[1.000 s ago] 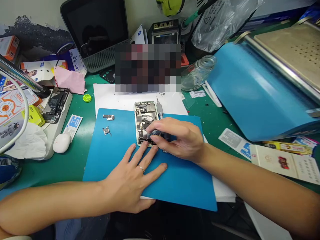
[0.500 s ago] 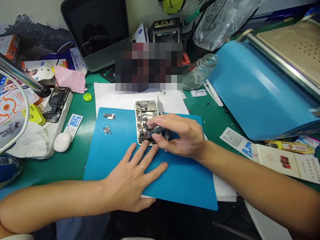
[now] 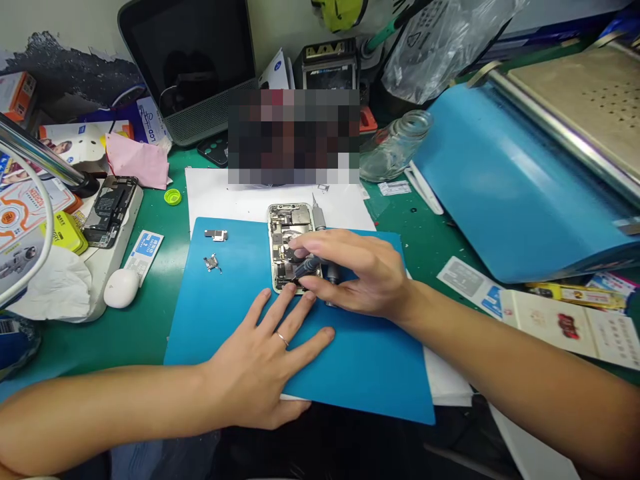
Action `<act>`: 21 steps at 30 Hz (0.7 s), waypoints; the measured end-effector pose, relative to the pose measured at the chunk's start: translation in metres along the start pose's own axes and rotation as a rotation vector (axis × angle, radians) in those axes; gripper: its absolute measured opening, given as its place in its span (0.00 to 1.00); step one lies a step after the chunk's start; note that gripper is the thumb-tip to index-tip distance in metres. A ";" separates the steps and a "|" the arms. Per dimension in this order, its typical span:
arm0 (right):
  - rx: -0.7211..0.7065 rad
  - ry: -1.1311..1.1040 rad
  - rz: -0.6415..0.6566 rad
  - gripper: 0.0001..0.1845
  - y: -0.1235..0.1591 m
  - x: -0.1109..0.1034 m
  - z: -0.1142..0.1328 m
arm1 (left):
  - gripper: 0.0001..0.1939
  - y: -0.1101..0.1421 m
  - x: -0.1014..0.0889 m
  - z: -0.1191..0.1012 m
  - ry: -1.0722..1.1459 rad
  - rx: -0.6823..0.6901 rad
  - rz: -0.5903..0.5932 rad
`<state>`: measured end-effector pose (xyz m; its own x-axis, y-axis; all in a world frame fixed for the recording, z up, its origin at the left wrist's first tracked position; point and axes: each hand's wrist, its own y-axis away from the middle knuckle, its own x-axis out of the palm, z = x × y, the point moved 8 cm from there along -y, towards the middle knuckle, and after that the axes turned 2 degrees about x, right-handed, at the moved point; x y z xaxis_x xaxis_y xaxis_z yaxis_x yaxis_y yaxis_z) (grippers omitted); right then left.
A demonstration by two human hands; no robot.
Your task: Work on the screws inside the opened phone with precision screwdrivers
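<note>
An opened phone [image 3: 286,230] with bare circuitry lies on a blue mat [image 3: 240,280]. My right hand [image 3: 360,270] pinches a small dark screwdriver [image 3: 307,267] whose tip rests on the phone's insides. My left hand [image 3: 265,360] lies flat on the mat with fingers spread, fingertips touching the phone's near end; a ring sits on one finger. A grey pen-shaped tool [image 3: 319,219] lies along the phone's right side.
Two small metal parts [image 3: 215,248] lie on the mat's left. Another opened phone [image 3: 107,210] and a white mouse [image 3: 119,288] sit at left. A glass jar [image 3: 395,147], a monitor [image 3: 187,60] and a blue-covered machine [image 3: 520,180] stand behind and right.
My right hand has shifted slightly over the phone, its fingers turning the screwdriver. My left hand has stayed put.
</note>
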<state>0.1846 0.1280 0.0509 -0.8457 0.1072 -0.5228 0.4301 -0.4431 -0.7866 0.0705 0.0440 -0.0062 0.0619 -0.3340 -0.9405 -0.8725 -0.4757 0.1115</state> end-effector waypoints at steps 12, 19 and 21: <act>0.034 -0.078 0.002 0.34 0.003 -0.001 -0.004 | 0.48 -0.001 -0.002 0.000 -0.009 0.004 0.007; 0.071 -0.055 0.001 0.36 0.003 -0.001 -0.005 | 0.48 -0.001 -0.001 -0.001 -0.018 0.004 -0.002; 0.062 -0.054 0.002 0.36 0.003 -0.001 -0.004 | 0.48 -0.001 -0.002 -0.001 -0.018 0.004 0.002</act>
<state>0.1885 0.1305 0.0478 -0.8615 0.0590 -0.5043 0.4127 -0.4973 -0.7632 0.0713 0.0442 -0.0043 0.0510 -0.3200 -0.9461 -0.8744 -0.4720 0.1125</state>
